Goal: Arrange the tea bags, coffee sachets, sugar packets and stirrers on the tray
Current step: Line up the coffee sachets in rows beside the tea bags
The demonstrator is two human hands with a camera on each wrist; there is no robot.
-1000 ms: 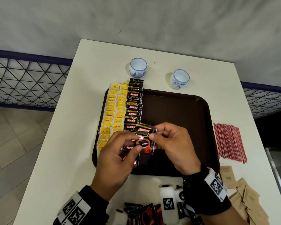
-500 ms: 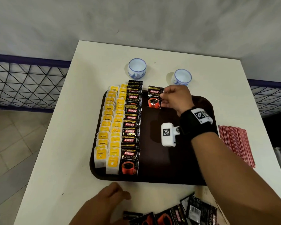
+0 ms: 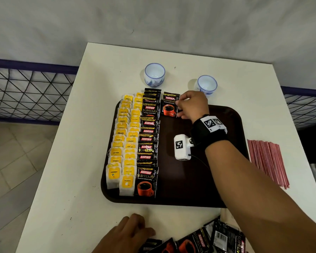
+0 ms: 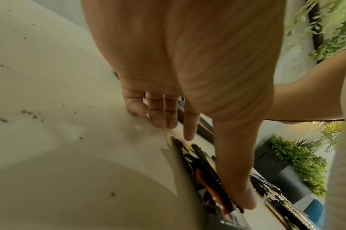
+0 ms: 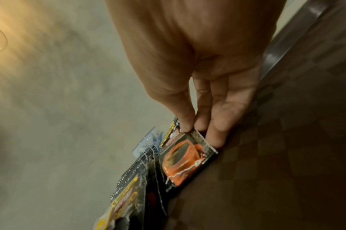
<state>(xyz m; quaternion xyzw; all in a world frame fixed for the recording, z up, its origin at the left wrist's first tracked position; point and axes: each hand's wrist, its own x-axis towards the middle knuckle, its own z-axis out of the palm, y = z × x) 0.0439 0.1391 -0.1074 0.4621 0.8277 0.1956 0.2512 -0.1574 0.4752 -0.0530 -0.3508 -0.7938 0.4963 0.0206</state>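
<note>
A dark brown tray (image 3: 199, 189) holds two columns of yellow tea bags (image 3: 123, 143) and one column of black coffee sachets (image 3: 148, 139) along its left side. My right hand (image 3: 178, 105) reaches to the tray's far end and pinches one coffee sachet (image 3: 169, 106) by its right edge, beside the top of the coffee column. In the right wrist view the right hand (image 5: 192, 129) keeps thumb and fingers on that sachet (image 5: 186, 158), which lies low over the tray. My left hand (image 3: 133, 229) rests flat on the table, fingers (image 4: 168, 118) straight, next to a loose sachet pile (image 3: 199, 241).
Red stirrers (image 3: 266, 161) lie in a bundle on the table right of the tray. Two small blue-and-white cups (image 3: 154, 74) (image 3: 207, 85) stand just beyond the tray's far edge. A wire fence runs on both sides of the white table (image 3: 71, 161).
A second ago both hands held the sachet over the tray's near part. The right hand carried it to the tray's far end; the left hand dropped to the table by the pile.
</note>
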